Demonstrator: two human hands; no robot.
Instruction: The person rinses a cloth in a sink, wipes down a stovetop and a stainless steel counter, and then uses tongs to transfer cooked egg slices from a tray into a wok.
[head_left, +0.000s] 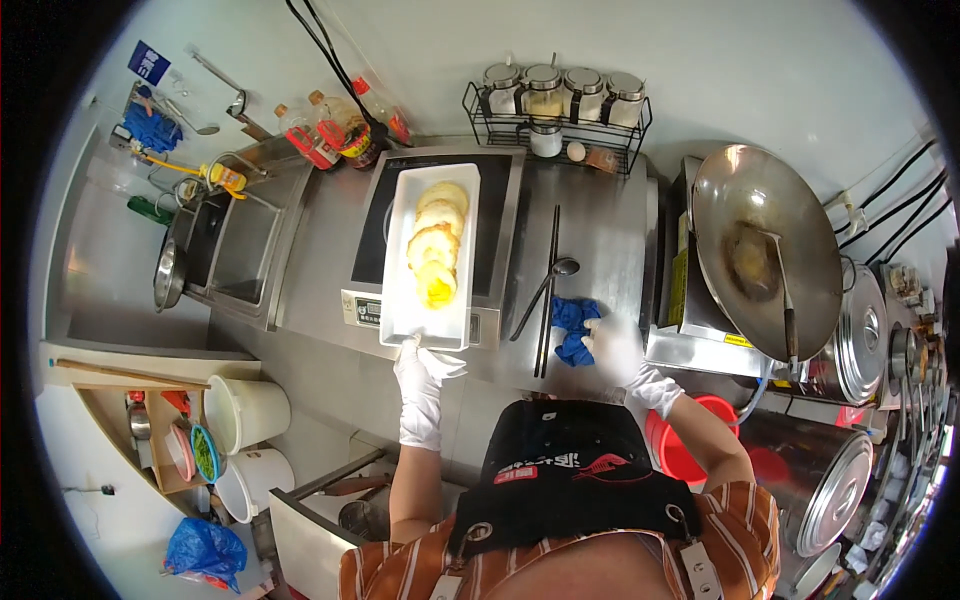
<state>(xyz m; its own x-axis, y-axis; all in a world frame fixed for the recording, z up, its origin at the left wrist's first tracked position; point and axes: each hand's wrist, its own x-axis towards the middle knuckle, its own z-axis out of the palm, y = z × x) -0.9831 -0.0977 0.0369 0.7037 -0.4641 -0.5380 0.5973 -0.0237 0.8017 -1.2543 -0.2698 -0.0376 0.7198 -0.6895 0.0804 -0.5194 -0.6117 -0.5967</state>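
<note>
My left hand (418, 390), in a white glove, grips the near end of a white rectangular tray (393, 247) above the induction cooker (491, 225). Several fried eggs (435, 244) lie overlapping in a row in the tray. My right hand (619, 352), gloved and partly blurred, touches a crumpled blue cloth (571, 330) on the steel counter; its fingertips are at the cloth's right side. Just beyond the cloth, a black spoon (564, 267) lies across a pair of long dark chopsticks (550, 300).
A large wok (757, 195) with a spatula (785, 289) in it stands at the right. Spice jars and an egg (576, 151) sit on a wire rack (525, 139) at the back. Bottles (352, 139) and a steel sink (251, 247) are at the left. A red bucket (679, 446) stands below.
</note>
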